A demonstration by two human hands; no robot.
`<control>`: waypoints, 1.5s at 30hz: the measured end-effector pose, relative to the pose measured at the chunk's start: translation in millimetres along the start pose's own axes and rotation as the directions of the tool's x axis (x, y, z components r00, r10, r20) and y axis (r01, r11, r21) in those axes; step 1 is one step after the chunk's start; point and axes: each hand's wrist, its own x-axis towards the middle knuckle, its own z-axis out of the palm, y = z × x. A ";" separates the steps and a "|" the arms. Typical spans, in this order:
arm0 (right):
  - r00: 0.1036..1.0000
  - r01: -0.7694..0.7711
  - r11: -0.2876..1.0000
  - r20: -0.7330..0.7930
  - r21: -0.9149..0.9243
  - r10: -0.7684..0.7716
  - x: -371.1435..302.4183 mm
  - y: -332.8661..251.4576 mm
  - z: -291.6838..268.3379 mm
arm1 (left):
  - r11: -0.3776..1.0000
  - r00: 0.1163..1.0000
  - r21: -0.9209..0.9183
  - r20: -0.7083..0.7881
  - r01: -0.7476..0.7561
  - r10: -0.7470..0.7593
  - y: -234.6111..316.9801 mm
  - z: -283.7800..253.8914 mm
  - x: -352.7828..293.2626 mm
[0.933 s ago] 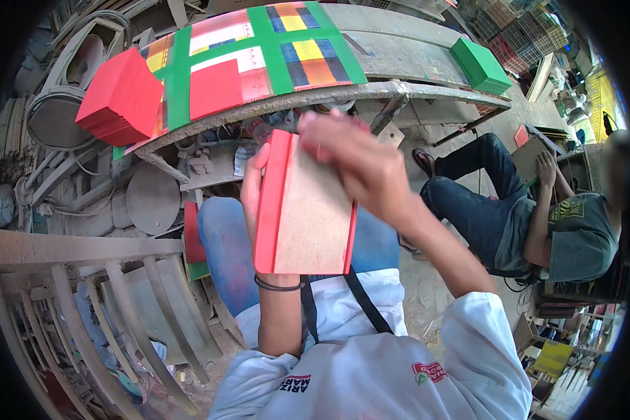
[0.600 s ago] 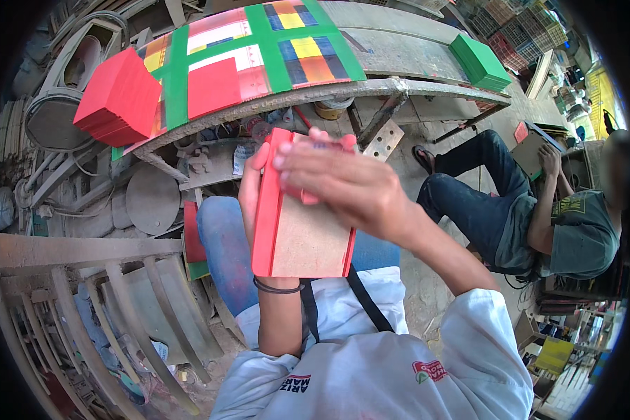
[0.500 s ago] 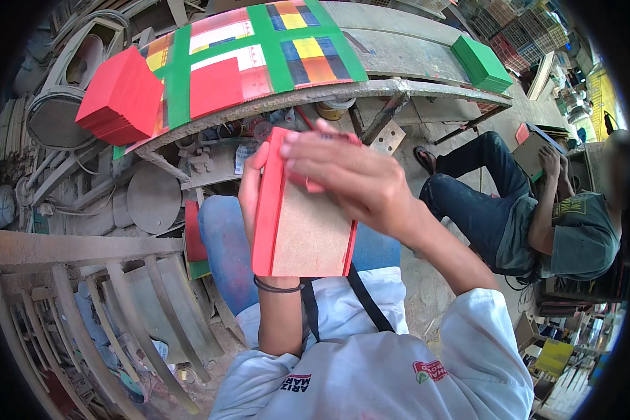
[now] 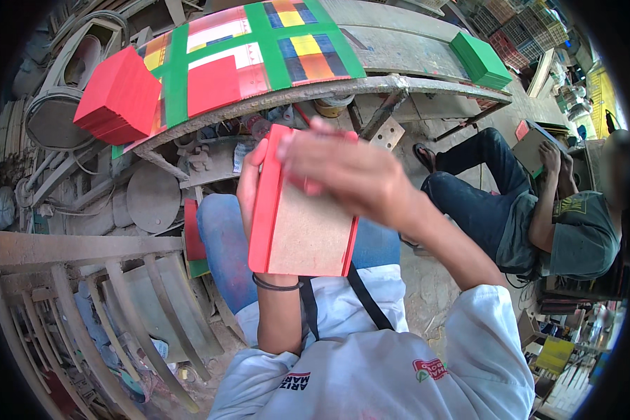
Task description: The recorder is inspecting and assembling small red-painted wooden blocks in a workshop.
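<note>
A shallow red-edged tray-like board [image 4: 318, 231] with a bare brown fibreboard face is held up before my lap. My left hand [image 4: 249, 185] grips its left side from beneath, thumb along the red rim, the other fingers mostly hidden behind it. Across the upper part of the board lies my right hand [image 4: 350, 171], smeared by motion, fingers stretched toward the left rim. Something red [image 4: 312, 187] shows under those fingers; I cannot make out what it is.
Ahead stands a bench [image 4: 406, 52] with a red stack of panels [image 4: 115, 101], a red panel [image 4: 213, 84], green strips and a green stack [image 4: 479, 61]. At the right a seated person [image 4: 518, 217] handles a panel. A slatted wooden frame [image 4: 84, 245] fills the lower left.
My right hand has shifted slightly over the board and is more blurred. The board has tilted and moved a little left. The seated person's hands have moved slightly.
</note>
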 end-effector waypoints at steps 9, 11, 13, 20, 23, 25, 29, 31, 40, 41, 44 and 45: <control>1.000 0.005 0.998 0.021 -0.070 -0.004 0.7 11.6 -5.4 | 0.992 0.984 -0.121 0.172 -0.024 0.045 2.7 -8.4 2.9; 1.000 -0.016 1.000 0.002 -0.025 0.016 -0.9 6.8 -5.5 | 0.999 0.994 -0.042 0.108 -0.003 0.008 1.8 -11.9 -0.5; 0.998 0.026 1.000 0.062 0.015 -0.027 -6.1 -11.5 -0.5 | 0.994 0.999 0.099 -0.001 0.035 -0.035 2.4 -7.5 -2.4; 0.997 -0.077 0.996 -0.027 -0.051 0.076 0.8 0.1 -0.9 | 0.988 0.977 -0.156 0.209 -0.009 0.042 4.3 -24.8 0.3; 0.993 0.090 0.994 0.067 0.067 -0.094 -4.2 -30.1 8.2 | 0.975 0.989 0.220 -0.139 -0.026 0.057 2.3 1.8 -4.3; 0.997 0.066 0.997 0.046 0.037 -0.068 -6.8 -19.1 7.5 | 0.939 0.991 0.345 -0.128 0.011 0.035 1.4 -1.9 -4.7; 0.999 -0.022 1.000 -0.047 0.001 0.022 2.9 4.1 -0.6 | 0.997 0.979 -0.065 0.200 -0.033 0.046 9.7 -33.6 -1.0; 0.999 0.040 0.999 -0.022 -0.028 -0.041 -3.1 -16.2 7.6 | 0.996 0.973 0.047 0.224 -0.073 0.061 -1.5 -11.0 -4.2; 0.999 0.038 0.998 -0.008 -0.048 -0.038 -4.5 -15.7 11.7 | 0.966 0.991 0.258 -0.125 -0.020 0.054 5.3 -15.6 -1.7; 0.995 0.098 0.991 -0.044 0.086 -0.095 -13.6 -24.7 17.7 | 0.972 0.985 0.234 -0.174 0.039 0.002 7.3 -9.3 -0.2; 1.000 0.027 0.999 0.013 0.024 -0.027 -8.9 -10.9 12.5 | 0.983 1.000 0.184 -0.013 0.011 -0.008 7.0 -11.8 -2.4; 0.993 0.074 0.997 -0.093 -0.016 -0.075 -5.0 7.4 12.2 | 0.983 1.000 0.183 -0.022 0.010 -0.006 3.8 -14.2 -4.9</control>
